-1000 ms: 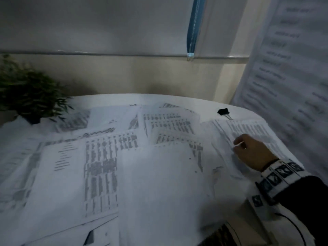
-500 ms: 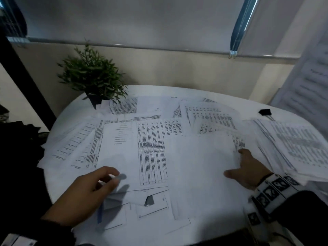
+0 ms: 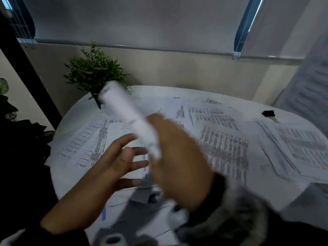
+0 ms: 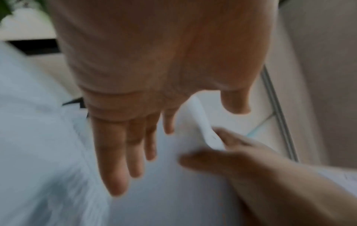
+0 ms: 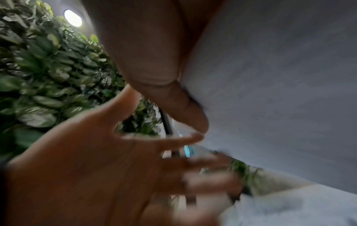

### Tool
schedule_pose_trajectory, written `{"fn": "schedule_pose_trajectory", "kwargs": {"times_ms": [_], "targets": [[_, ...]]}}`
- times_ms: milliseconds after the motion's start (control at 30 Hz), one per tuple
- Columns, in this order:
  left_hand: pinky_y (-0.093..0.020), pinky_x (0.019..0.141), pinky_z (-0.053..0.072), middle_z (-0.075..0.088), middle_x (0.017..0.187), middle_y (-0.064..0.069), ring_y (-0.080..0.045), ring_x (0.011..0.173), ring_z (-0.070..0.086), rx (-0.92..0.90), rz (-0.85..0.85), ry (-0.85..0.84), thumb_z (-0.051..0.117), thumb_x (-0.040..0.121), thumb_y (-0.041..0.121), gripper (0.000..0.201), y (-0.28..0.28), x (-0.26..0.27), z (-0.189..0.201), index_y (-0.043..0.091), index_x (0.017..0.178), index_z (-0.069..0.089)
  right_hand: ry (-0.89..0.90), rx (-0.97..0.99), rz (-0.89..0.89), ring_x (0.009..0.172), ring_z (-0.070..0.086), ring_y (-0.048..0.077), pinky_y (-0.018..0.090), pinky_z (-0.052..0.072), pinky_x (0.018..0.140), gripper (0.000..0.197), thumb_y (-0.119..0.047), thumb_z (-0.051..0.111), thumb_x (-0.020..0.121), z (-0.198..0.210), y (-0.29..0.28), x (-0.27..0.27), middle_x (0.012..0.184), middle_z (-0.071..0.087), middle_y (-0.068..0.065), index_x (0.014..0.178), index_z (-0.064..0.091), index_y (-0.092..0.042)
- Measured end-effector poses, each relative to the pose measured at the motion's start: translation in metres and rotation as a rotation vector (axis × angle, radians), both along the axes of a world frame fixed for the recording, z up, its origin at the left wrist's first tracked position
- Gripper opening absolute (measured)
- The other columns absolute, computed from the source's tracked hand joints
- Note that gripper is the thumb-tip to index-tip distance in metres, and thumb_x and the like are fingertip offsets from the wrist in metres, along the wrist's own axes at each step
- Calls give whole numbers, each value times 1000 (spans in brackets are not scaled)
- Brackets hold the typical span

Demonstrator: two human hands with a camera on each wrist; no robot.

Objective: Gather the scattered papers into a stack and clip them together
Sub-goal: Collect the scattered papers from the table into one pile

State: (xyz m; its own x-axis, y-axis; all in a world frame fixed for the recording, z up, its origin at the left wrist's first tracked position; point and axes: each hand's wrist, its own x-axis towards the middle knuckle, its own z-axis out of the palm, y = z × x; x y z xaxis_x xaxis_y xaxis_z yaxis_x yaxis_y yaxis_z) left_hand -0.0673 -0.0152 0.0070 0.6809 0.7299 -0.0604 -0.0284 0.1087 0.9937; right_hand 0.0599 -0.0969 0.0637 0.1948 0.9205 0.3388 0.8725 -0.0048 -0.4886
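Printed papers (image 3: pixel 223 144) lie scattered over the round white table (image 3: pixel 159 91). My right hand (image 3: pixel 177 157) pinches one white sheet (image 3: pixel 127 114) and holds it up above the table's middle, where it is blurred and seen almost edge-on. In the right wrist view my thumb (image 5: pixel 183 110) presses on that sheet (image 5: pixel 270 91). My left hand (image 3: pixel 127 157) hovers just left of it with fingers spread and holds nothing; in the left wrist view its fingers (image 4: pixel 123 152) are straight beside the sheet's edge (image 4: pixel 208 134). A black binder clip (image 3: pixel 268 113) lies at the far right.
A gathered pile of printed sheets (image 3: pixel 298 148) lies at the table's right side. A small potted plant (image 3: pixel 95 75) stands at the far left edge. A wall with lowered blinds (image 3: pixel 142 23) is behind the table, and a printed poster (image 3: pixel 312 82) hangs at right.
My right hand has lifted a sheet off the table's middle and swung it up to the left. My left hand has risen off the papers and opened beside it.
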Motion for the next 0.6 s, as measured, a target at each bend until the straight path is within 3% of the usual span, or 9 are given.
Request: {"fn": "schedule_pose_trajectory", "kwargs": {"times_ms": [67,133,167,267,300,367,433,500,600], "targets": [[-31,75,55,75,92,8,-10,96,70,-145,72,-148,73,47,73,54,1,4,-11,35,86,74,92,-137,110,110,48,29,43,47,91,55,-5,58,75,-25,15,-33,124,45,6,125,42,-20],[-36,86,48,75,95,4,-10,100,68,-234,231,-124,70,60,63,45,11,3,-24,27,87,76,155,-253,196,124,36,31,41,36,105,63,-11,62,77,-44,24,-46,137,35,11,134,37,-11],[-39,86,48,75,94,0,-12,97,70,-229,330,-79,69,68,58,39,17,-3,-32,25,88,76,188,-266,247,124,35,30,39,34,107,62,-15,64,79,-48,25,-47,138,35,11,135,37,-9],[-52,85,52,75,80,-7,-27,82,71,-80,507,117,67,80,34,16,39,-20,-49,21,84,75,415,-262,347,110,51,19,33,44,96,44,-18,67,83,-48,22,-31,127,52,6,124,52,-17],[-56,85,52,75,80,-9,-32,83,70,-45,526,169,68,77,31,17,42,-24,-53,17,85,73,519,-262,297,104,56,18,33,49,91,39,-18,67,84,-47,21,-19,123,57,4,121,56,-20],[-54,86,51,71,86,-13,-34,84,66,4,573,236,70,81,17,12,47,-33,-58,9,89,67,609,-217,87,102,62,22,39,55,85,30,-23,64,87,-52,23,20,119,61,3,117,59,-21],[-47,83,52,68,93,-15,-30,86,64,68,614,331,68,84,6,18,55,-44,-66,7,101,63,300,-356,-193,113,56,23,42,50,93,47,-42,61,86,-66,26,71,129,57,4,128,48,-23],[-51,87,51,67,105,-17,-33,93,64,133,604,428,71,81,6,35,64,-53,-76,6,113,59,-91,-696,-331,127,42,29,45,41,102,86,-65,57,76,-88,21,110,141,43,9,143,25,-21],[-53,89,50,63,110,-19,-36,97,62,122,625,528,70,80,3,47,76,-60,-85,3,122,51,-206,-916,-311,136,27,30,47,33,107,106,-75,54,68,-115,13,130,151,22,10,148,6,-23]]}}
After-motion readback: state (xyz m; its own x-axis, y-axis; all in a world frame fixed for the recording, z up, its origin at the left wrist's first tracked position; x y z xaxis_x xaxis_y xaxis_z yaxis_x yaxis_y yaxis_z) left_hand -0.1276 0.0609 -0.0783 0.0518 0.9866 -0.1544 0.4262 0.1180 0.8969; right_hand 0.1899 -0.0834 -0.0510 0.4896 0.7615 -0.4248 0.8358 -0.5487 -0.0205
